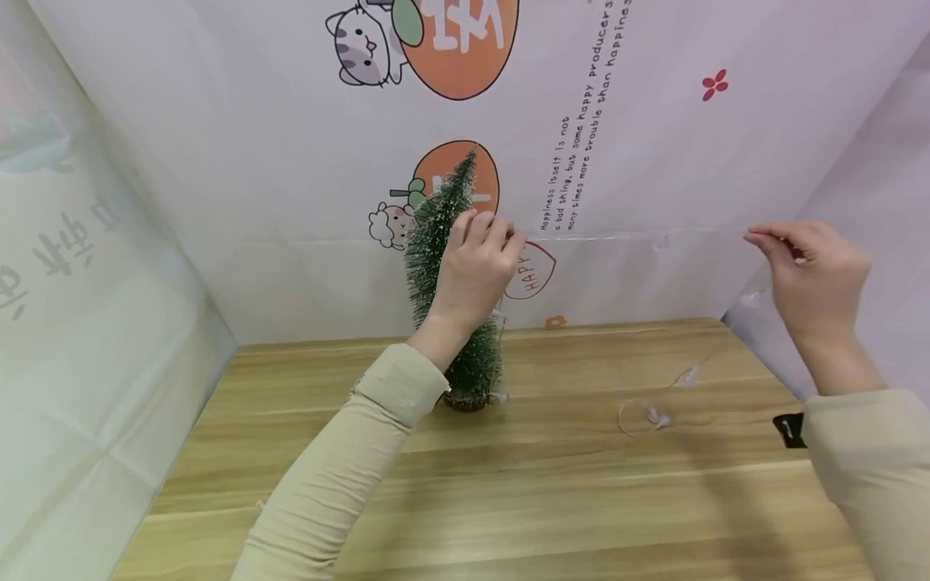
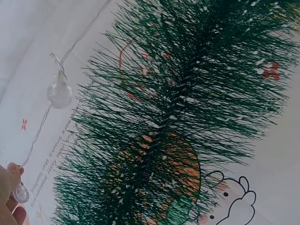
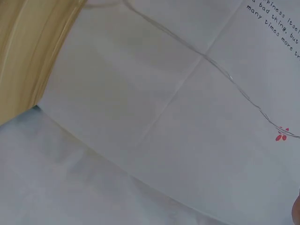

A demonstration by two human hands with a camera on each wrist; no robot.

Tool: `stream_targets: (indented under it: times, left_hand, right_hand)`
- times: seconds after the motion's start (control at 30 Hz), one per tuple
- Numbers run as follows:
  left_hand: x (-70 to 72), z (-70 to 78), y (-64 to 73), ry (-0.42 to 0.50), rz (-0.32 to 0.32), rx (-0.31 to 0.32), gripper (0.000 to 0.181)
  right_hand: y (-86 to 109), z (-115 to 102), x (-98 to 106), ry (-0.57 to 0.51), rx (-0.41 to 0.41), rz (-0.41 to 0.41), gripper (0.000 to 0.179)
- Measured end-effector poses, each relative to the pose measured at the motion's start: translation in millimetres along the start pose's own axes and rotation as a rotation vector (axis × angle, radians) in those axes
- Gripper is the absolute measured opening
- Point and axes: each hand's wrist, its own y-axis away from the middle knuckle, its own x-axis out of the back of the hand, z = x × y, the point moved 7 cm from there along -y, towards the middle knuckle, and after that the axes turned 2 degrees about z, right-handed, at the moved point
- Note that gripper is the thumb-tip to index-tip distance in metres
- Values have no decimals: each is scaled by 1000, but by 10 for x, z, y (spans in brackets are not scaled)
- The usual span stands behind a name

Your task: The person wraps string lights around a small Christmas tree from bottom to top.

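Apparently wrapping is the step: at the right side of the green, white-flecked bristle tree (image 1: pixel 429 250), upright on the brown wooden table (image 1: pixel 581 508), the left hand (image 1: pixel 479 258) pinches a clear-bulbed wire light string (image 2: pixel 60 95), the right hand (image 1: pixel 821 278) pinching it farther right, so another turn likely needs gentle tension.

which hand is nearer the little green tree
Left. The left hand is up at the tree, overlapping its right side in the head view, though contact is unclear; the right hand is out to the tree's right, across a wide gap.
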Motion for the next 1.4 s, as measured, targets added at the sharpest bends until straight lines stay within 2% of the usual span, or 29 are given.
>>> stream_targets:
  times: [0.33, 0.57, 0.73, 0.83, 0.93, 1.03, 1.1, 1.2, 1.33, 1.4]
  left_hand:
    - [55, -29, -15, 21, 42, 9, 26]
    - [36, -50, -2, 21, 12, 0, 23]
    - [4, -43, 18, 25, -37, -14, 20]
    - [-26, -19, 33, 30, -74, -17, 19]
    - [-57, 15, 53, 41, -113, -18, 19]
    - [-90, 50, 74, 48, -154, -24, 19]
    - [-106, 67, 85, 52, -176, -29, 18]
    - [-128, 76, 101, 59, -197, -29, 17]
    - [-150, 82, 125, 58, -198, -29, 17]
    - [-156, 87, 138, 61, -187, -32, 16]
  right_hand:
    - [-99, 18, 63, 64, 33, -55, 29]
    - [-159, 94, 86, 123, 17, -63, 24]
    - [-214, 196, 141, 119, -69, -22, 29]
    - [-268, 228, 157, 87, -150, -18, 31]
    - [-339, 273, 130, 47, -269, -67, 29]
    - [-408, 333, 93, -39, -391, -137, 14]
    - [-450, 361, 73, -90, -443, -176, 20]
    - [-501, 357, 66, -100, -444, -227, 30]
    - [-542, 323, 49, -61, -431, -293, 21]
    - [-567, 304, 29, -76, -435, -317, 22]
